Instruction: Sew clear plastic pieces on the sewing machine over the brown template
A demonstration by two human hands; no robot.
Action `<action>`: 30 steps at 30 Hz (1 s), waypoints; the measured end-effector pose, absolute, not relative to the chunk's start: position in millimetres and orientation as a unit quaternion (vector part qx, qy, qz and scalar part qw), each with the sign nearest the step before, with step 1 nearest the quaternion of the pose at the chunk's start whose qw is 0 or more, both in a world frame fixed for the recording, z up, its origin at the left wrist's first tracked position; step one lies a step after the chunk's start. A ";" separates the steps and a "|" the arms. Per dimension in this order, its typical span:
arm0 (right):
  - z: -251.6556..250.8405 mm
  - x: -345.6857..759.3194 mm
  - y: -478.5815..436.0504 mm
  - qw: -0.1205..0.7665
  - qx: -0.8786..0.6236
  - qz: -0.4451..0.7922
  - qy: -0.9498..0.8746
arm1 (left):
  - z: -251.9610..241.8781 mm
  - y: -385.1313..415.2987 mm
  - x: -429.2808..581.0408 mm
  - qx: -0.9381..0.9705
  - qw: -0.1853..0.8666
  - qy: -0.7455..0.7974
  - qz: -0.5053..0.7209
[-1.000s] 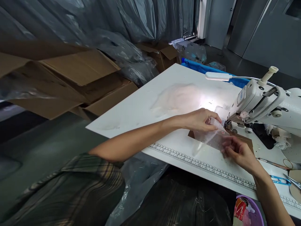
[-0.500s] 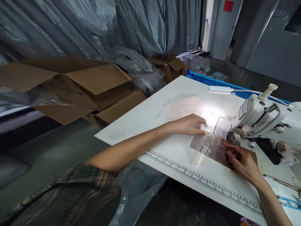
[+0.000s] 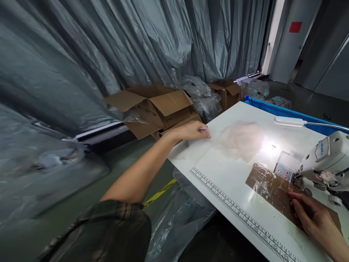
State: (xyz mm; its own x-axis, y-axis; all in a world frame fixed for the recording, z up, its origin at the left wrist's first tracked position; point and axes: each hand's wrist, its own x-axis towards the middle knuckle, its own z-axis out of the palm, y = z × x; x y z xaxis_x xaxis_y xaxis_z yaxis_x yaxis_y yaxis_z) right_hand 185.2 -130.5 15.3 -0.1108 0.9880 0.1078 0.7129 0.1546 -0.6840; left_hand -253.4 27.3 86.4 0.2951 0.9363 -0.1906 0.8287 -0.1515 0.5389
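My left hand (image 3: 194, 130) is over the left edge of the white sewing table (image 3: 218, 171), fingers pinched. A faint sheer piece of fabric (image 3: 195, 148) seems to hang from them; its outline is hard to make out. My right hand (image 3: 313, 214) rests on a brown board (image 3: 268, 183) covered in shiny clear tape. Its thumb and forefinger are pressed together near the sewing machine (image 3: 321, 156), and whatever is between them is hidden. Beside the presser foot lies the metal needle plate (image 3: 285, 169) with red marks.
A pale sheer heap (image 3: 242, 138) lies under the bright lamp (image 3: 289, 121). A printed ruler (image 3: 234, 209) runs along the table's near edge. Open cardboard boxes (image 3: 171, 103) and plastic bags (image 3: 201, 96) stand beyond the left edge; a blue cloth (image 3: 259, 106) borders the far side.
My left hand has moved left, away from the machine, and the sheer layer is off the brown board. My right hand stays on the board. The view has turned left.
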 end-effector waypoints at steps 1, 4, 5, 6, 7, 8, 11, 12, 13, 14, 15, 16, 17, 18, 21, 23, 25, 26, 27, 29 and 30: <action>14.4 185.7 -130.4 0.280 -0.607 0.246 -0.702 | 84.8 30.1 -256.0 0.747 0.266 0.600 0.103; 9.1 187.6 -130.2 0.274 -0.620 0.270 -0.684 | 82.2 35.3 -248.6 0.757 0.165 0.617 0.140; 6.4 188.4 -130.1 0.272 -0.625 0.282 -0.675 | 81.8 35.9 -241.4 0.769 0.133 0.605 0.159; 3.6 189.3 -129.9 0.269 -0.633 0.294 -0.664 | 81.4 35.9 -232.3 0.785 0.110 0.582 0.178; 0.8 190.3 -129.8 0.266 -0.641 0.302 -0.653 | 80.7 35.5 -221.6 0.804 0.104 0.553 0.193; -1.5 191.2 -129.8 0.265 -0.648 0.308 -0.645 | 79.6 34.9 -210.0 0.824 0.112 0.518 0.201; -4.8 193.9 -131.2 0.277 -0.651 0.317 -0.631 | 72.9 33.6 -176.3 0.867 0.165 0.432 0.183; -4.5 194.4 -132.1 0.282 -0.648 0.319 -0.632 | 69.7 33.8 -167.3 0.874 0.178 0.419 0.167; -3.9 194.8 -133.0 0.285 -0.642 0.323 -0.635 | 66.4 34.3 -160.1 0.879 0.183 0.414 0.151; -3.2 194.9 -133.8 0.287 -0.638 0.324 -0.637 | 63.1 35.1 -154.9 0.880 0.184 0.414 0.140; -2.7 194.8 -134.6 0.287 -0.636 0.323 -0.640 | 60.3 36.1 -151.5 0.881 0.180 0.416 0.137; -2.6 194.6 -135.1 0.285 -0.635 0.321 -0.642 | 58.0 37.0 -149.9 0.881 0.178 0.416 0.140; -2.9 194.2 -135.4 0.284 -0.635 0.319 -0.643 | 56.6 37.8 -149.7 0.880 0.180 0.412 0.150; -3.8 193.9 -135.6 0.284 -0.636 0.317 -0.643 | 55.9 38.3 -150.7 0.879 0.188 0.405 0.165; -8.1 193.4 -135.8 0.288 -0.639 0.310 -0.643 | 57.6 39.0 -156.4 0.865 0.246 0.383 0.211; -10.5 193.2 -136.3 0.285 -0.640 0.302 -0.647 | 59.7 39.7 -159.5 0.842 0.286 0.388 0.245; -10.8 192.6 -137.2 0.280 -0.638 0.300 -0.652 | 61.5 41.1 -159.9 0.814 0.305 0.399 0.291; -10.2 192.0 -137.5 0.281 -0.636 0.300 -0.654 | 62.0 41.6 -158.8 0.802 0.307 0.404 0.315; -9.2 191.1 -137.7 0.285 -0.633 0.299 -0.655 | 62.4 41.5 -156.6 0.794 0.305 0.405 0.335; -7.2 189.0 -137.7 0.297 -0.631 0.296 -0.653 | 62.0 37.6 -148.5 0.792 0.305 0.394 0.353; -6.7 188.0 -137.6 0.303 -0.631 0.294 -0.650 | 61.0 33.1 -142.7 0.797 0.310 0.381 0.352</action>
State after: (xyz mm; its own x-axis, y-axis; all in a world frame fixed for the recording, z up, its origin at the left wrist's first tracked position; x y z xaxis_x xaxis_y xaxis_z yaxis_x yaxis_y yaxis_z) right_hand 188.0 -137.6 -6.7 -0.0189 0.9996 0.0230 0.6433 0.0297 -0.7651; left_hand -142.7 33.1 61.0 0.4616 0.8260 0.3236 0.3896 -0.5165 0.7625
